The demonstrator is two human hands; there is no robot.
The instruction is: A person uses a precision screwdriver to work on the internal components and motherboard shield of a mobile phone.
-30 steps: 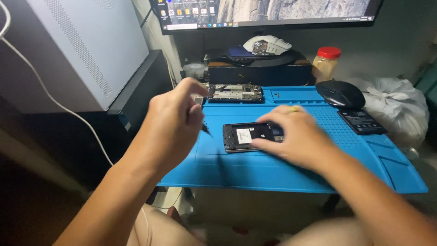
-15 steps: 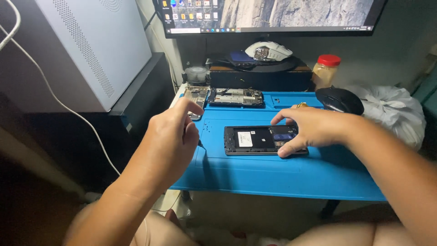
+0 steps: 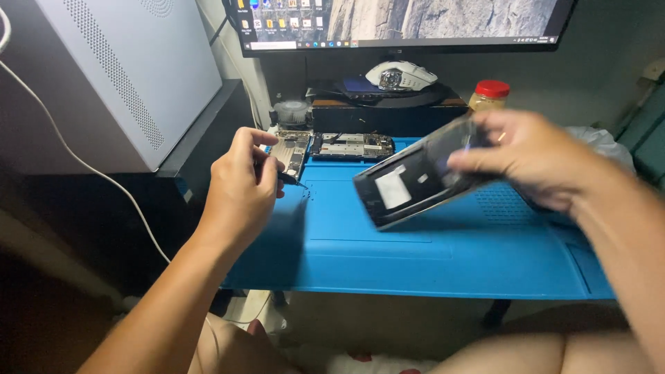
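Note:
My right hand [image 3: 530, 156] grips a dark opened phone body [image 3: 415, 180] by its far end and holds it tilted in the air above the blue work mat [image 3: 388, 256]; the phone is blurred by motion. My left hand [image 3: 242, 183] hovers over the mat's left edge, fingers pinched on a small thin dark tool [image 3: 287, 179] whose tip points right. Just beyond that hand lie two stripped phone boards [image 3: 332, 147] at the mat's back edge.
A monitor [image 3: 402, 24] stands at the back above a black stand with a white mouse [image 3: 400, 75]. A red-lidded jar [image 3: 489, 95] sits to its right. A grey computer case [image 3: 118, 76] stands at left, with a white cable [image 3: 83, 166] hanging down.
The phone lay flat on the mat under my right hand; now that hand has lifted it and tilted it up. My left hand has stayed near the mat's left side.

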